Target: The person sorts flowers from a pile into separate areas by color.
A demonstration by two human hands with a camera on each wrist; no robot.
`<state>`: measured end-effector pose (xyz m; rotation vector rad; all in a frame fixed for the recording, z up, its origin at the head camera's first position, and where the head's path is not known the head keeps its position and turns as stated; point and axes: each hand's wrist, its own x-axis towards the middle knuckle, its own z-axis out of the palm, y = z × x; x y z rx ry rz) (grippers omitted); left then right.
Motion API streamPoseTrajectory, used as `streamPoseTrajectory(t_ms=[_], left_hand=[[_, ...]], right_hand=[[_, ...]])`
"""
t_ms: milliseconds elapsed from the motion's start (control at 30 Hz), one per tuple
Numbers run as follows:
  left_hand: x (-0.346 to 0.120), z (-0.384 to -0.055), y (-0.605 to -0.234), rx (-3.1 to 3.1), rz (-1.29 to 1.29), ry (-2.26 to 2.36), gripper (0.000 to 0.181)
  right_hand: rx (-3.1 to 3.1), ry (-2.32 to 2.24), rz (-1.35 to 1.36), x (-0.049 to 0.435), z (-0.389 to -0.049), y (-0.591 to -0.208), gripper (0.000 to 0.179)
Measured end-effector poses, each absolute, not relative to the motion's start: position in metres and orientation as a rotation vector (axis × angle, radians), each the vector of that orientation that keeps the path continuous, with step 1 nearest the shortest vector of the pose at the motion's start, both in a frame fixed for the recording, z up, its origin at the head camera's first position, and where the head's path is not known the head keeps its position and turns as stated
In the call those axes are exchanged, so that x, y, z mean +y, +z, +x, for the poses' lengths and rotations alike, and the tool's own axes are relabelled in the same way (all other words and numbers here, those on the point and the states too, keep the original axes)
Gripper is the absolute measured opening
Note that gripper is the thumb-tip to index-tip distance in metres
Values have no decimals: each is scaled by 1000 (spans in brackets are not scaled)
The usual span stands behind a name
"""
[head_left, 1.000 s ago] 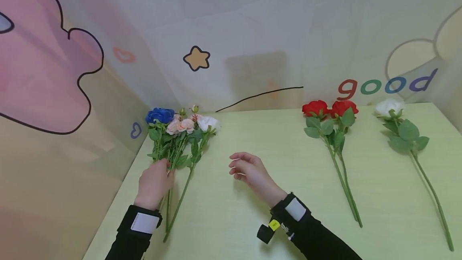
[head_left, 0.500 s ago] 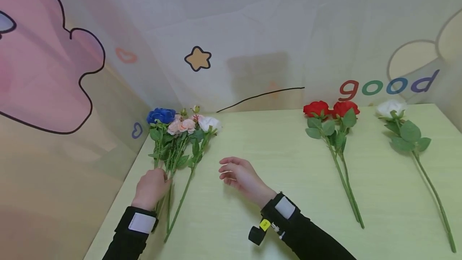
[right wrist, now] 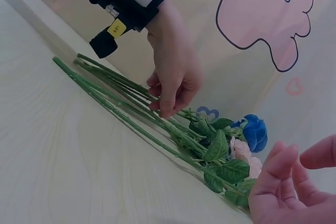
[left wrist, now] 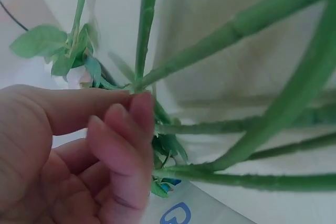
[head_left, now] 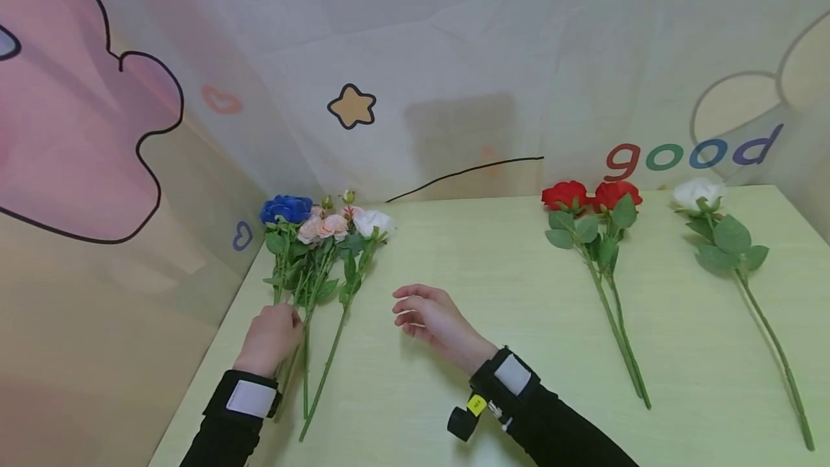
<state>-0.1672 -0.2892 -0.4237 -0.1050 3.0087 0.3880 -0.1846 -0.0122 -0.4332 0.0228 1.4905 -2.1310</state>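
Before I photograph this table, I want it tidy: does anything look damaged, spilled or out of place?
Nothing looks spilled or plainly damaged. One mild oddity: a white rose lies alone at far right in the head view, while another white flower is bunched with the pink flowers.

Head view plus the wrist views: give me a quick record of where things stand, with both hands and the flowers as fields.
left hand: pinches among the stems of the left bunch; how many it grips, cannot tell
right hand: above the table, fingers bent, holding nothing
left bunch: blue flower, pink flowers, white flower
right side: two red flowers close together; another white flower apart, farther right
flower heads: toward the wall
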Motion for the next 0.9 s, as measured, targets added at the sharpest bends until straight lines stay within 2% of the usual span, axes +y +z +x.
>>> streamPoseTrajectory(t_ms=[300, 633, 900], left_hand=[[-289, -170, -431, 2932, -136, 507, 47], [-295, -166, -429, 2982, -136, 597, 22], [-292, -161, -416, 3038, -124, 656, 21]], right_hand=[[1517, -2108, -15, -12, -185, -436, 26], [1528, -2106, -13, -10, -183, -435, 30], [1530, -2107, -34, -8, -183, -434, 27]])
